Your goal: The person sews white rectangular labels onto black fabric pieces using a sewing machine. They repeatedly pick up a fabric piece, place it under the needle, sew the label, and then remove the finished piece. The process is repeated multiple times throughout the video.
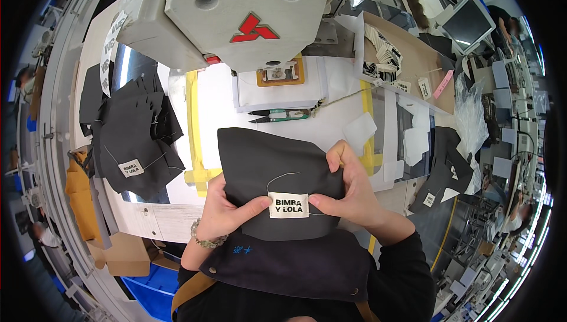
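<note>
A dark grey fabric piece [266, 156] is held up close to me between both hands. On its front sits a small cream label [289, 205] with dark print, and a loose thread curls up from the label's corner. My left hand [227, 210] grips the fabric's left edge, its thumb on the label's left end. My right hand [349, 189] holds the right edge, thumb against the label's right end and fingers curled at the upper corner. The fingers behind the fabric are mostly hidden.
A large grey sewing machine head [248, 3] hangs ahead. Labelled dark fabric pieces [133, 133] pile up at left. A cardboard box [434, 74] of labels stands at right, near white paper pieces [360, 133]. Pens [280, 115] lie beneath the machine; a blue bin [152, 292] sits lower left.
</note>
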Action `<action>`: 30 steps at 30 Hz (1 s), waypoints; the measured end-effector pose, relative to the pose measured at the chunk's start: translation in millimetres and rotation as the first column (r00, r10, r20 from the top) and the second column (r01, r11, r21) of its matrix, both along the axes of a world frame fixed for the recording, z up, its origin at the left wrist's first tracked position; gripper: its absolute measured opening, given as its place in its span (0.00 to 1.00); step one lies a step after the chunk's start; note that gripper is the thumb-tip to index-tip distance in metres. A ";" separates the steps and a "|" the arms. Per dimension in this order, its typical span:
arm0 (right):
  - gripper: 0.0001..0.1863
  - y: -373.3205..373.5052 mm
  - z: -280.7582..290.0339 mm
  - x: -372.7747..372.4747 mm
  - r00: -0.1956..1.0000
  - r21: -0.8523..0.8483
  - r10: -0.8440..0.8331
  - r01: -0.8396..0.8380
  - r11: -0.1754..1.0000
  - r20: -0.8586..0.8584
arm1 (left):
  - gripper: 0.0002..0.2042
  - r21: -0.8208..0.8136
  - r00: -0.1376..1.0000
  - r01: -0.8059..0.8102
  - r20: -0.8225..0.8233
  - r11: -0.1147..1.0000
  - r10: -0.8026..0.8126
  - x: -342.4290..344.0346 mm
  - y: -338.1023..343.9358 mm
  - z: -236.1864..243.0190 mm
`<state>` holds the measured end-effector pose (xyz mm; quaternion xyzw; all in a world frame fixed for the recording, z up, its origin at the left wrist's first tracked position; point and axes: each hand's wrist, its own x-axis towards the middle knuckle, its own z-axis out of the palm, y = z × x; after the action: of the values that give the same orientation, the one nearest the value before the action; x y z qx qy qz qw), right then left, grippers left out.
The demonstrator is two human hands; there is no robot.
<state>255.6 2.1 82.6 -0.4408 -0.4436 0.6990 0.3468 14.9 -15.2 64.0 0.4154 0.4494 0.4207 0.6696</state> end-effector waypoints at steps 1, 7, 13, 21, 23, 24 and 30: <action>0.24 0.1 0.2 -0.3 1.000 0.011 0.000 0.000 1.000 0.003 | 0.18 0.001 1.000 0.003 -0.005 1.000 -0.003 -0.2 0.0 0.3; 0.24 0.5 -0.2 -1.1 0.997 0.090 0.014 -0.020 0.996 0.071 | 0.18 0.027 1.000 0.017 -0.010 0.999 -0.016 0.0 -1.0 1.7; 0.24 -0.7 -6.8 -2.2 0.996 0.068 0.003 -0.009 0.998 0.087 | 0.18 0.014 0.998 0.046 -0.034 0.999 -0.046 0.8 1.7 1.1; 0.22 0.0 -9.3 -0.4 0.988 -0.053 -0.071 0.065 0.997 -0.137 | 0.20 -0.015 0.998 0.023 -0.063 1.000 -0.024 -0.5 9.5 -5.6; 0.27 -0.5 -6.6 4.3 0.996 -0.014 -0.031 0.030 0.999 -0.078 | 0.21 -0.036 0.997 0.034 -0.063 0.999 -0.036 -0.6 12.7 -9.3; 0.30 -0.4 -5.9 6.2 0.999 0.001 -0.011 0.011 1.000 -0.048 | 0.21 -0.051 0.997 0.039 -0.064 0.998 -0.042 -0.4 13.4 -11.5; 0.38 0.6 -5.3 16.7 0.990 0.070 0.037 -0.047 0.996 0.140 | 0.26 -0.042 0.998 0.026 -0.053 0.999 -0.028 0.3 15.5 -17.6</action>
<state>272.3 2.7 77.3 -0.4656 -0.5012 0.6572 0.3163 15.3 0.3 46.4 0.4188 0.4703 0.3909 0.6713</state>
